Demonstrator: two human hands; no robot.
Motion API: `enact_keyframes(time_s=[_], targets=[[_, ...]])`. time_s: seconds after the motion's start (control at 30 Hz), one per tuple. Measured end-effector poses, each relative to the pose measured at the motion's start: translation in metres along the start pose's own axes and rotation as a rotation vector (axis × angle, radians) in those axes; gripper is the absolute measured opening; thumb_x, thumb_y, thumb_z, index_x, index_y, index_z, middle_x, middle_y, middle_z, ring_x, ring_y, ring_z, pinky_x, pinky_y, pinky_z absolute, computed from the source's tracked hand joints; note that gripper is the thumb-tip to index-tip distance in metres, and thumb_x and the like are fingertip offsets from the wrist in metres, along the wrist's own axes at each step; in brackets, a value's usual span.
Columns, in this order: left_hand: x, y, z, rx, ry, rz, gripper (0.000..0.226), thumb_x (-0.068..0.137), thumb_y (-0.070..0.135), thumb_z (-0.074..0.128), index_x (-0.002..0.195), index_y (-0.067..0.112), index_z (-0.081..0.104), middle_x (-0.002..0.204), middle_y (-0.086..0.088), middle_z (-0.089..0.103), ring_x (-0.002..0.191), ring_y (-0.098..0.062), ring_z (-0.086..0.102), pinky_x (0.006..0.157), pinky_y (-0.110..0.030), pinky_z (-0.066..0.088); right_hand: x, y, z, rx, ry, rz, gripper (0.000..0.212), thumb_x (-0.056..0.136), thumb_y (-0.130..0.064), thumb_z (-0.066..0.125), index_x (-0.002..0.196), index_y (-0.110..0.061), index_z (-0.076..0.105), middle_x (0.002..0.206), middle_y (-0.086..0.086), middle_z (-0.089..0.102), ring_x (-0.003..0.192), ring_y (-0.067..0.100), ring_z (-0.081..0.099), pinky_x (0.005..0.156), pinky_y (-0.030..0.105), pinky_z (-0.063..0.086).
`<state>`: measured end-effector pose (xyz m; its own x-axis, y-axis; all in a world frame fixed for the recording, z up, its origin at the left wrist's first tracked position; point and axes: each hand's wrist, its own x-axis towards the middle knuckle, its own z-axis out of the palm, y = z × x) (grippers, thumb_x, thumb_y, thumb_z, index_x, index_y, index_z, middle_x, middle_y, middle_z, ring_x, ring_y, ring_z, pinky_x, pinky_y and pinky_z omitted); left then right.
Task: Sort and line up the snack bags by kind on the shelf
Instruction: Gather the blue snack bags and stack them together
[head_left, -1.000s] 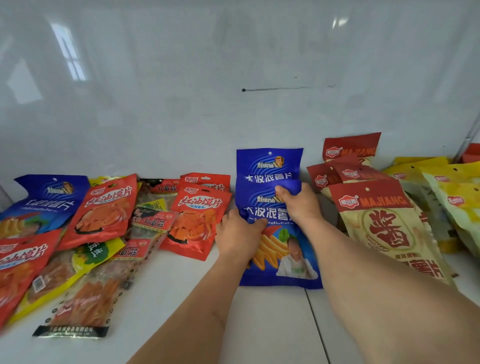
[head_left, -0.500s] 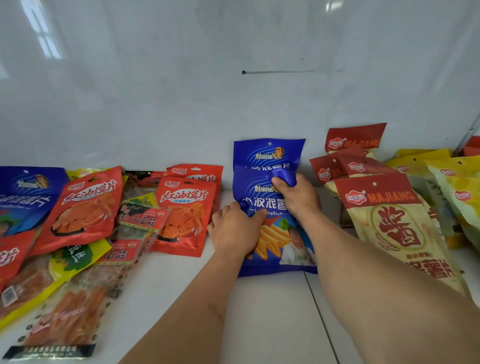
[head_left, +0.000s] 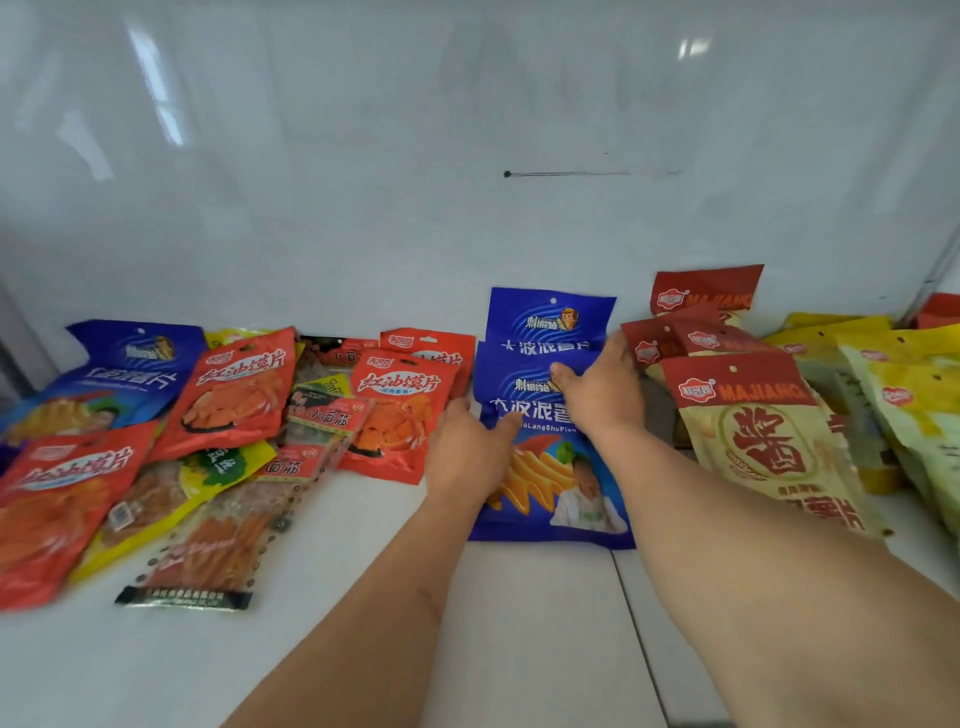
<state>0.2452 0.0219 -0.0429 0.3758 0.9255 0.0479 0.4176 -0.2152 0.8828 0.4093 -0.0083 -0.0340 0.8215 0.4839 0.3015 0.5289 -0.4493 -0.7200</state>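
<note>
Two blue potato-chip bags stand in the middle of the white shelf (head_left: 519, 623), one behind the other. My left hand (head_left: 467, 452) grips the left edge of the front blue bag (head_left: 550, 499), thumb on its face. My right hand (head_left: 597, 395) holds that bag's upper right part, thumb across the front and fingers behind its right edge. The rear blue bag (head_left: 550, 317) leans on the back wall. A third blue bag (head_left: 130, 364) lies at the far left among red bags (head_left: 239, 389).
A jumbled pile at the left holds red bags (head_left: 400, 415), a yellow-green bag (head_left: 208, 467) and clear-fronted strip snacks (head_left: 208, 551). Red-topped MAJIANG bags (head_left: 763, 436) stand right of the blue ones, with yellow bags (head_left: 904, 395) beyond. Bare shelf lies in front.
My right hand has let go of the bunched top of the front blue bag and now holds its upper right edge. The bag's top looks flatter. My left hand keeps its grip.
</note>
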Motion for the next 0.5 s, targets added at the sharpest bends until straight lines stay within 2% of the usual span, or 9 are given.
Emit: enact_keyframes(time_s=[0.1, 0.2, 0.27, 0.37, 0.5], targets=[[-0.011, -0.003, -0.015, 0.027, 0.044, -0.022, 0.061, 0.09, 0.049, 0.063, 0.138, 0.014, 0.047, 0.134, -0.004, 0.058, 0.12, -0.026, 0.059, 0.097, -0.046, 0.053, -0.015, -0.006, 0.0, -0.149, 0.01, -0.068, 0.083, 0.09, -0.051, 0.063, 0.152, -0.012, 0.024, 0.153, 0.011, 0.036, 0.139, 0.029, 0.038, 0.107, 0.049, 0.042], [-0.019, -0.009, -0.037, 0.128, 0.099, -0.014, 0.038, 0.094, 0.046, 0.058, 0.12, 0.02, 0.057, 0.119, 0.001, 0.065, 0.103, -0.022, 0.063, 0.086, -0.04, 0.056, -0.03, -0.017, 0.004, -0.244, -0.011, -0.174, 0.063, 0.096, -0.048, 0.056, 0.145, -0.013, 0.039, 0.155, 0.011, 0.034, 0.144, 0.029, 0.03, 0.113, 0.049, 0.031], [-0.024, -0.014, -0.055, 0.216, 0.125, -0.027, 0.031, 0.098, 0.043, 0.053, 0.12, 0.021, 0.059, 0.116, 0.0, 0.065, 0.097, -0.019, 0.06, 0.08, -0.034, 0.052, -0.041, -0.029, 0.009, -0.25, -0.006, -0.265, 0.05, 0.099, -0.042, 0.052, 0.14, -0.014, 0.048, 0.151, 0.009, 0.041, 0.141, 0.028, 0.034, 0.112, 0.047, 0.03], [-0.031, -0.024, -0.084, 0.31, 0.174, -0.024, 0.035, 0.1, 0.039, 0.051, 0.127, 0.019, 0.059, 0.12, -0.005, 0.066, 0.096, -0.021, 0.058, 0.077, -0.031, 0.044, -0.061, -0.053, 0.02, -0.202, -0.029, -0.355, 0.038, 0.101, -0.038, 0.049, 0.13, -0.014, 0.058, 0.137, 0.006, 0.054, 0.129, 0.027, 0.045, 0.105, 0.043, 0.034], [-0.036, -0.039, -0.124, 0.307, 0.213, -0.041, 0.034, 0.098, 0.039, 0.052, 0.125, 0.019, 0.062, 0.116, -0.005, 0.069, 0.103, -0.028, 0.063, 0.082, -0.035, 0.051, -0.09, -0.089, 0.046, -0.184, -0.085, -0.442, 0.031, 0.101, -0.036, 0.046, 0.117, -0.016, 0.065, 0.121, 0.006, 0.064, 0.113, 0.028, 0.056, 0.095, 0.042, 0.042]])
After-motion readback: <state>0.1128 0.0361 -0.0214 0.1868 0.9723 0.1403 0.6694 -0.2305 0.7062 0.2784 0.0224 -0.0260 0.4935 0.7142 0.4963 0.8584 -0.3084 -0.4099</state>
